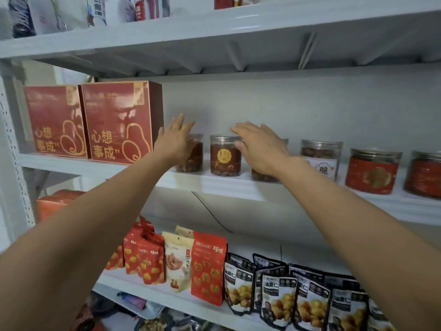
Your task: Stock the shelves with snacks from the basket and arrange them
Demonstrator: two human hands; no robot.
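You are reaching both arms up to the middle shelf (214, 183), where the snack jars are standing in a row near its front edge, easy to see and to take. Your left hand (177, 139) is hovering with its grip open, fingers spread in front of the leftmost jar (196, 157) just beside the red boxes (119, 120). Your right hand (261, 149) is likewise keeping an open grip, fingers stretching over the lid of the labelled jar (225, 158) and hiding most of the third jar (262, 176). Since neither hand is holding anything, you are probably evening out the row's spacing, and the basket is not showing here.
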